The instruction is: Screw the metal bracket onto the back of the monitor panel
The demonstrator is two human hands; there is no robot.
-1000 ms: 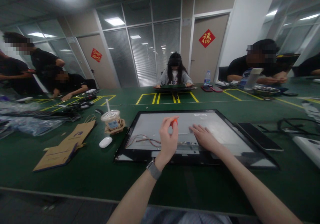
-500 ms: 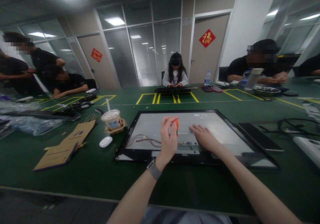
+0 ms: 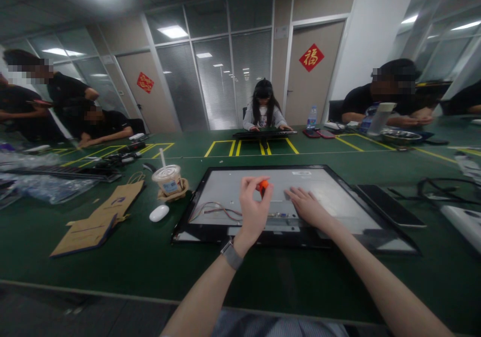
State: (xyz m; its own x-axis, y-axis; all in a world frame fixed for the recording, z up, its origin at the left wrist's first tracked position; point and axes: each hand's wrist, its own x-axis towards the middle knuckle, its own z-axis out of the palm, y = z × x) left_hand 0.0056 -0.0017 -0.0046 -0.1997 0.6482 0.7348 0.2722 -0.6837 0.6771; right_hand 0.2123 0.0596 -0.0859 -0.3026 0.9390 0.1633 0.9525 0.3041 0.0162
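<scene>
My left hand [image 3: 252, 204] has its thumb and fingers closed round a screwdriver [image 3: 263, 184] with an orange and black handle. The handle stands roughly upright over the flat display panel [image 3: 225, 184]; my hand hides its lower end. My right hand [image 3: 306, 204] lies flat on the panel's silver back, fingers stretched out and holding nothing. A black frame borders the panel, which rests on the green table [image 3: 263, 287]. Thin cables [image 3: 221, 210] and a small strip with connectors [image 3: 283, 216] show along its near side.
Left of the panel are a white mouse [image 3: 159, 213], a lidded drink cup [image 3: 168, 181] with a straw, and a brown paper bag [image 3: 99, 216]. To the right lie a dark flat slab [image 3: 389, 205] and black cables [image 3: 439, 186]. Other people sit across the table, one facing me [image 3: 265, 111].
The fingers of my left hand have shifted round the screwdriver handle, thumb further right. My right hand stays in place. Across the table, the facing person's hands have moved apart.
</scene>
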